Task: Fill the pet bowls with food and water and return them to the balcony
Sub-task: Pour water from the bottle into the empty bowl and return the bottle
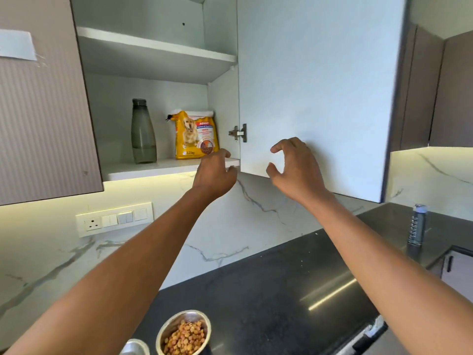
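Head view: food bag (195, 135) stands on shelf (133, 170) just beyond left hand (215, 172).

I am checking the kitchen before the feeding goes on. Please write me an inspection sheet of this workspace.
Surface: black counter.
Job's things: steel bowl with kibble at the near edge; second steel bowl beside it, contents hidden; dog food bag and grey bottle upright on the lower shelf.
Clutter: dark can on the counter, far right.
Hands: left hand at the shelf edge, right hand before the cupboard door; both loosely curled, holding nothing.
Cables: nothing seen.
Surroundings: switch panel on marble wall.
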The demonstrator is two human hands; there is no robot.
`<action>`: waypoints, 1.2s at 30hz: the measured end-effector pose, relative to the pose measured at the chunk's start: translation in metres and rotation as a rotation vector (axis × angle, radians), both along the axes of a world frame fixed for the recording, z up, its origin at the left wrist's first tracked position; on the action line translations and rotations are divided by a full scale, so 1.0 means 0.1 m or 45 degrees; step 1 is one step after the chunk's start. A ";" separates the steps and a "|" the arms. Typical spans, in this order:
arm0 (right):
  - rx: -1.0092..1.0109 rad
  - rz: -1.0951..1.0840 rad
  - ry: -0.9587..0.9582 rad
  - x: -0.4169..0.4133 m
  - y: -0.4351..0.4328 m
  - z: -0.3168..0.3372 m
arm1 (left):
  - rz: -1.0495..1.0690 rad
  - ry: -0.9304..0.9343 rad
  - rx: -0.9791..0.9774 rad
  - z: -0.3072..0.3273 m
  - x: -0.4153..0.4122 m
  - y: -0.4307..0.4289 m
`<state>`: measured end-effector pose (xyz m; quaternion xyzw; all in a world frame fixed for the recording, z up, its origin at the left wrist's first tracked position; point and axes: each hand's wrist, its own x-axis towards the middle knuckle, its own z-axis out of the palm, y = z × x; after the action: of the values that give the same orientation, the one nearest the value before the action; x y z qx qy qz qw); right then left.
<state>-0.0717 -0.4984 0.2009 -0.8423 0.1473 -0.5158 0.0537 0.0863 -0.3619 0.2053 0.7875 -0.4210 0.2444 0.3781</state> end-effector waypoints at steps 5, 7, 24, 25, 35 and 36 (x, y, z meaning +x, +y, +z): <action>-0.437 -0.065 -0.262 -0.63 -0.09 0.10 | 0.050 0.030 -0.051 0.13 -0.43 -0.32; -0.576 -0.101 -0.463 -0.86 -0.15 0.13 | 0.062 0.030 -0.070 0.11 -0.60 -0.42; 0.361 0.425 -0.698 -1.14 -0.22 0.00 | 0.238 -0.052 -0.197 0.10 -0.83 0.02; 0.315 0.468 -0.675 -1.09 -0.12 -0.05 | 0.253 -0.023 -0.225 0.08 -0.79 0.10; -0.095 0.827 -0.340 -0.09 1.02 -0.11 | 0.508 0.126 -0.442 0.02 -0.41 1.24; -0.101 0.800 -0.302 0.04 1.16 -0.10 | 0.547 0.137 -0.453 0.01 -0.37 1.39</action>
<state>-0.0678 -0.3829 0.1909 -0.7820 -0.1470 -0.5738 0.1939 0.0494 -0.2229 0.2065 0.7918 -0.1745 0.3468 0.4716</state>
